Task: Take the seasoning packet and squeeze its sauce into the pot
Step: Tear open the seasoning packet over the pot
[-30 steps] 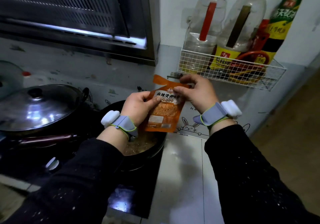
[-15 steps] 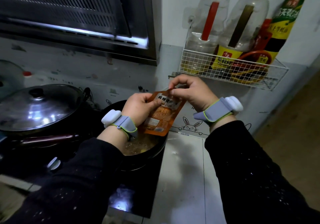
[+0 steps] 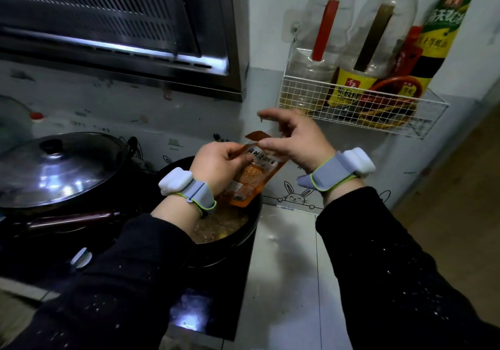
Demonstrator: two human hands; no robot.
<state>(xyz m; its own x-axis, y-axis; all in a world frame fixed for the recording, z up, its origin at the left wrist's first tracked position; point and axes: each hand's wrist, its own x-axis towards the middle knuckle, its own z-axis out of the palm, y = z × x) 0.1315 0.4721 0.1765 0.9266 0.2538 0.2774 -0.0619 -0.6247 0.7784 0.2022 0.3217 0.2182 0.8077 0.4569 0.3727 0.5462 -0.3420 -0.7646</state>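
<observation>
While my left hand (image 3: 216, 165) grips the orange seasoning packet (image 3: 253, 179) over the pot (image 3: 243, 238), my right hand (image 3: 295, 138) pinches its torn top. Item: squeeze upward from the bottom, mouth tilted down over the broth, likely avoiding splashes.

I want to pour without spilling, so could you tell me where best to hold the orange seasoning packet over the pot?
Grip the seasoning packet by its flat upper body from the left edge, as the left hand does. It hangs tilted over the pot, so the right hand is probably best pinching the top from the right.
</observation>
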